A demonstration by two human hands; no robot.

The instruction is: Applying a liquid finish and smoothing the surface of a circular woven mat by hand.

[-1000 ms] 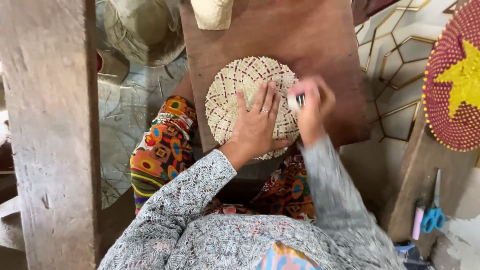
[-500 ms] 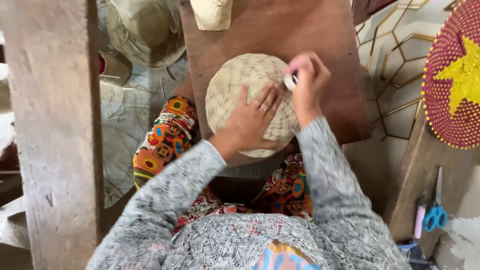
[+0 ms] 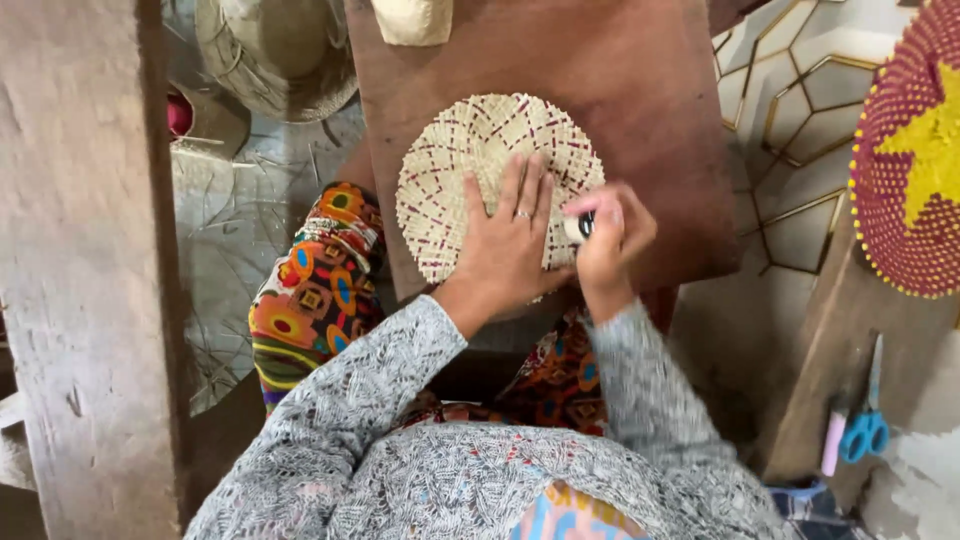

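A round woven straw mat [image 3: 470, 160], pale with dark red flecks, lies flat on a brown wooden board [image 3: 620, 90] across my lap. My left hand [image 3: 510, 245] presses flat on its lower right part, fingers spread, a ring on one finger. My right hand [image 3: 610, 235] is at the mat's right edge, closed around a small pale cylindrical object with a dark end [image 3: 578, 227]. What this object is cannot be told.
A thick wooden post [image 3: 80, 270] runs down the left. A straw hat [image 3: 280, 50] lies at the back left. A red and yellow woven disc [image 3: 915, 160] leans at the right, with blue scissors [image 3: 862, 430] on a plank below it.
The mat, curled up off the board half a second ago, now lies flat again. My left hand has flattened on it and my right hand has dropped to the mat's right edge.
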